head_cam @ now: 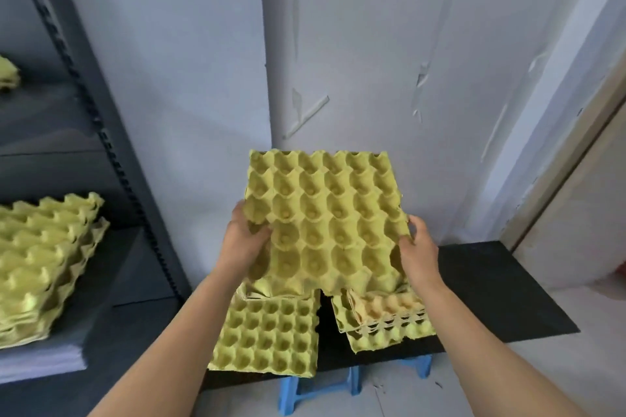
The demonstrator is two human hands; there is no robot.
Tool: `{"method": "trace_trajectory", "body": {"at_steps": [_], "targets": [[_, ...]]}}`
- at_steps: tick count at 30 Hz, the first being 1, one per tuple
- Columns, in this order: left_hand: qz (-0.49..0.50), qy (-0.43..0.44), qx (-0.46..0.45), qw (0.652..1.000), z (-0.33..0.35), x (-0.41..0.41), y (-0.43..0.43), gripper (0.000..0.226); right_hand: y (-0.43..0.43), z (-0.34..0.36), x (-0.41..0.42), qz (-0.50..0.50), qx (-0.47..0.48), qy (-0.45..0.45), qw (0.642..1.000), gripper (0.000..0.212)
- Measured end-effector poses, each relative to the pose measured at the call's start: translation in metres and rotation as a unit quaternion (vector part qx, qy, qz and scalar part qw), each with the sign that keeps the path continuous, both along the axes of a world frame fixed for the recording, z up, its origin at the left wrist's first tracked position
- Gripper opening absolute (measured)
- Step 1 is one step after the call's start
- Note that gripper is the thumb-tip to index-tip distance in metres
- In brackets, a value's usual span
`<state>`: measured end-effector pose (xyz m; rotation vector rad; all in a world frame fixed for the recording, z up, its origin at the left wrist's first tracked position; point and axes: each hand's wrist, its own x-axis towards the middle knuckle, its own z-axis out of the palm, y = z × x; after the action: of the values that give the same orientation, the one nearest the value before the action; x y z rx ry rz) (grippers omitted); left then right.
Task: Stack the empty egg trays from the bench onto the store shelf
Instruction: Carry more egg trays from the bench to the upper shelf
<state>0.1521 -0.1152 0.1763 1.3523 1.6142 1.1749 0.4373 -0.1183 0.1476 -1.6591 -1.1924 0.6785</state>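
Egg tray (325, 223): yellow-green throughout, patterned with a regular grid of cups. Desk (491, 288): black top, blue legs (288, 393). Shelf (108, 145) frame dark grey; its tray stack (44, 264) matches the yellow-green.

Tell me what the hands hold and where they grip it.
A yellow egg tray, held from both sides: the left hand grips its left edge, the right hand its right edge.

A yellow-green egg tray (325, 220), cups up, is held level above the black tabletop (491, 291), gripped at its side edges by the left hand (242, 240) and right hand (418, 247). Two tray piles (271, 335) lie below it. A tray stack (44, 261) sits on the shelf (111, 281).
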Motion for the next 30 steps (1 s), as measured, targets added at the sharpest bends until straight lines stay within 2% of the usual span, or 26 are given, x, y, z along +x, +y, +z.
{"method": "trace_trajectory", "body": {"at_steps": [2,4,5,7,9,11,12,14,17,19,22,30], "targets": [[0.025,0.039,0.018,0.999,0.011,-0.008,-0.021,0.062,-0.008,0.008,-0.010,0.016,0.008,0.014,1.000,0.040],[0.081,0.169,0.033,0.982,0.019,-0.013,-0.050,0.066,-0.015,0.012,-0.022,0.038,0.017,0.031,0.999,0.041],[0.100,0.248,0.052,0.962,0.022,-0.014,-0.067,0.068,-0.019,0.014,-0.028,0.047,0.025,0.037,0.998,0.040],[0.088,0.408,0.120,0.901,0.027,-0.018,-0.107,0.063,-0.029,0.016,-0.045,0.058,0.037,0.038,0.997,0.041],[0.020,0.532,0.180,0.827,0.028,-0.025,-0.142,0.058,-0.040,0.018,-0.065,0.076,0.041,0.049,0.995,0.042],[-0.022,0.621,0.179,0.763,0.028,-0.037,-0.173,0.062,-0.054,0.020,-0.091,0.110,0.031,0.069,0.991,0.041],[-0.018,0.645,0.165,0.746,0.027,-0.045,-0.188,0.064,-0.060,0.020,-0.106,0.127,0.026,0.074,0.989,0.041],[0.004,0.658,0.139,0.740,0.026,-0.064,-0.213,0.064,-0.072,0.022,-0.137,0.160,0.019,0.076,0.984,0.043],[0.047,0.671,0.125,0.729,0.018,-0.106,-0.255,0.047,-0.094,0.024,-0.193,0.225,-0.001,0.063,0.972,0.048],[0.073,0.666,0.112,0.734,0.012,-0.137,-0.283,0.039,-0.110,0.024,-0.234,0.284,-0.027,0.057,0.957,0.051],[0.109,0.661,0.075,0.738,0.004,-0.192,-0.329,0.040,-0.141,0.023,-0.305,0.353,-0.060,0.064,0.931,0.052],[0.194,0.650,0.025,0.734,0.003,-0.339,-0.438,0.045,-0.235,0.025,-0.477,0.431,-0.061,0.070,0.897,0.052]]}}
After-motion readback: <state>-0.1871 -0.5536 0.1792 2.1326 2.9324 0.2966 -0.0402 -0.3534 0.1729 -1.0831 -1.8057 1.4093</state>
